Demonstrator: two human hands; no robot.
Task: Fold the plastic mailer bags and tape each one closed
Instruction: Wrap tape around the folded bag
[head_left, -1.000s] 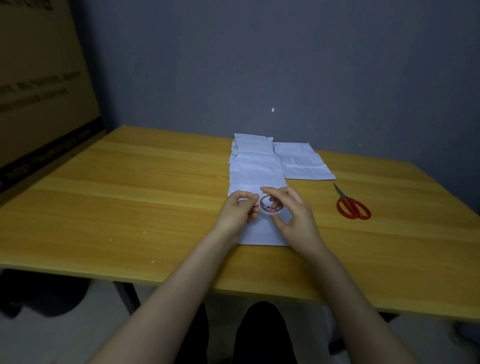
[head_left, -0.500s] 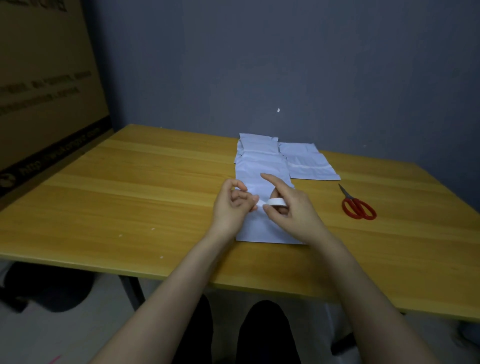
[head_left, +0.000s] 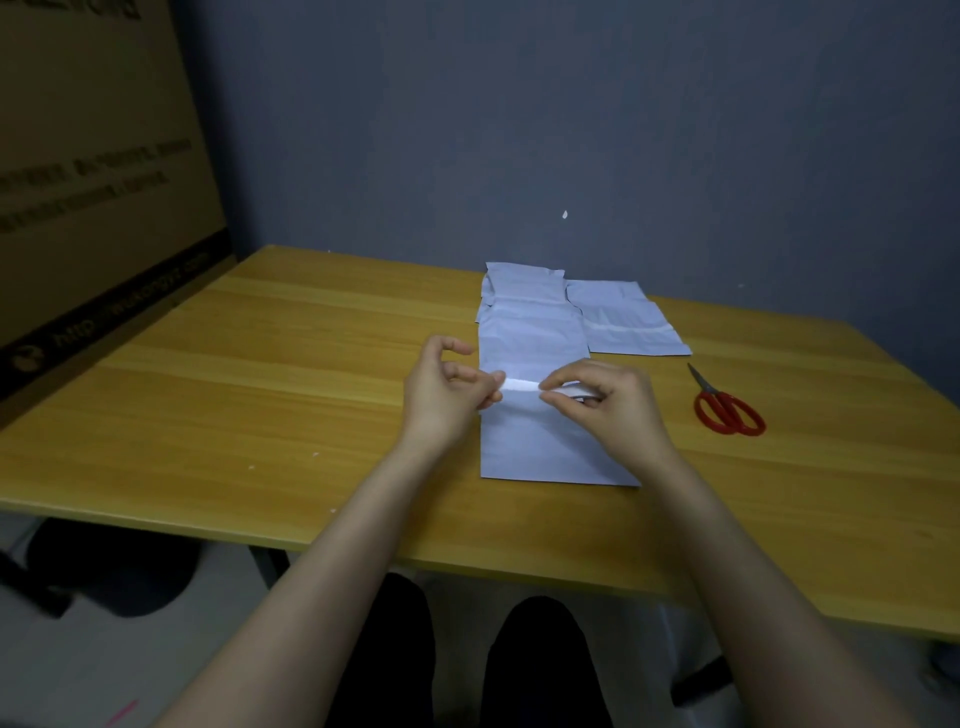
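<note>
**A:** Head view. Which step is in hand?

**B:** Taping, I'd say. The left hand (head_left: 447, 397) pinches the free end of a white tape strip (head_left: 522, 387) between thumb and fingertip, with the index finger lifted clear. The right hand (head_left: 610, 402) curls round the tape roll (head_left: 577, 391), which its fingers mostly hide. The strip is stretched between the two hands, over the near mailer bag (head_left: 540, 447).

**A:** And where is that bag?

**B:** It lies flat on the wooden table (head_left: 260, 395), centre, close to the near edge. I cannot tell whether it is folded yet. The far mailer bags (head_left: 524, 296) lie at its far end, with another mailer (head_left: 623, 327) just to their right.

**A:** What does the next move call for?

**B:** Probably drawing out enough length, laying the strip across the bag's fold and pressing it flat, then cutting it. The red scissors (head_left: 727, 410) lie to the right, apart from the right hand, so one hand would have to let go to fetch them.
</note>
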